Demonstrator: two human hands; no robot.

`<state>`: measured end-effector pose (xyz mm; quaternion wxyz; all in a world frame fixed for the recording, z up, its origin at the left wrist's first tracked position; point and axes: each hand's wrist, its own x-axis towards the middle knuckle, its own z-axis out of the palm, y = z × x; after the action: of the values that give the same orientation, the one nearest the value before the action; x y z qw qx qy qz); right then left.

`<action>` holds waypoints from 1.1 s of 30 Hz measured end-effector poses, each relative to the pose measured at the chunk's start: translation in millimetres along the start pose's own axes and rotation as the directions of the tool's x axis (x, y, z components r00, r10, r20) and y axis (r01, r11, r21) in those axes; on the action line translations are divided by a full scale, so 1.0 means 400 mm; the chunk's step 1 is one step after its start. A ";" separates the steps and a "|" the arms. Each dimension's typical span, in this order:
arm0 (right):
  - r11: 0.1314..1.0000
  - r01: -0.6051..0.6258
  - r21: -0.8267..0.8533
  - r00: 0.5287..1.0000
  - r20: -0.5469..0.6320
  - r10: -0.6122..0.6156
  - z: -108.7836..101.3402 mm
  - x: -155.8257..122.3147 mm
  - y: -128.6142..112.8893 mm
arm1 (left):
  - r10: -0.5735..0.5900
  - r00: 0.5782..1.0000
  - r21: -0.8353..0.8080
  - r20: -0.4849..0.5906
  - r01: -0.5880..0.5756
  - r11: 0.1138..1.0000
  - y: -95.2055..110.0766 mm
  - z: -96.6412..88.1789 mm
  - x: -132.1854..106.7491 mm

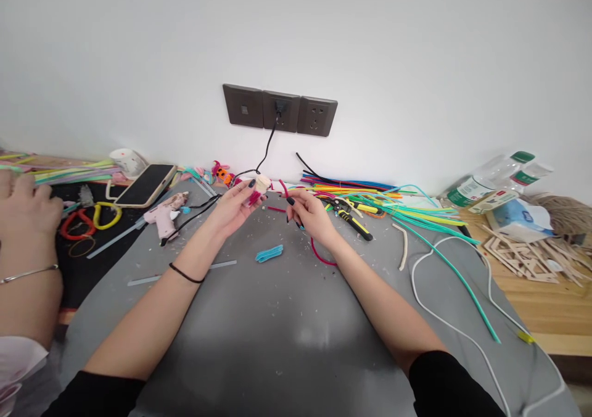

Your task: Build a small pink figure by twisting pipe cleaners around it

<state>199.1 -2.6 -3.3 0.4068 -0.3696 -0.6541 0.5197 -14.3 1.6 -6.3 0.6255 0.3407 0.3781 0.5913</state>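
Note:
My left hand (235,207) is closed round a small cream and pink craft piece (259,187), held just above the grey mat (277,318). My right hand (309,213) pinches a red pipe cleaner (319,253), whose upper end curls between the two hands and whose lower end loops down under my wrist. A folded blue pipe cleaner piece (269,253) lies on the mat just in front of both hands. A black band sits on my left wrist.
A pink glue gun (166,214) lies left of my hands, its black cord running to a wall socket (280,110). Yellow-handled pliers (351,216) and a pile of coloured pipe cleaners (379,198) lie right. Another person's hand (25,204) rests far left by scissors (90,219) and a phone (145,184).

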 end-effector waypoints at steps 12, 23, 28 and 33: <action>0.958 0.095 -0.272 0.994 -0.020 -0.104 -0.006 -0.029 -0.066 | -0.005 0.996 0.074 0.092 -0.002 0.997 -0.019 0.030 -0.026; 0.972 0.119 -0.204 0.992 0.056 -0.110 -0.013 -0.028 -0.097 | 0.052 0.967 0.252 0.248 -0.116 0.961 -0.019 0.059 -0.065; 0.975 0.075 -0.208 0.996 0.072 -0.061 -0.011 -0.028 -0.089 | 0.066 0.958 0.254 0.280 -0.141 0.957 -0.019 0.062 -0.071; 0.976 0.050 -0.211 0.997 0.066 -0.037 -0.004 -0.031 -0.090 | 0.082 0.968 0.259 0.238 -0.144 0.955 -0.016 0.074 -0.077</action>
<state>203.1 -19.9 30.4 0.3557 -0.3803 -0.7260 0.4491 14.2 -28.9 4.6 0.5759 0.5098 0.3632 0.5259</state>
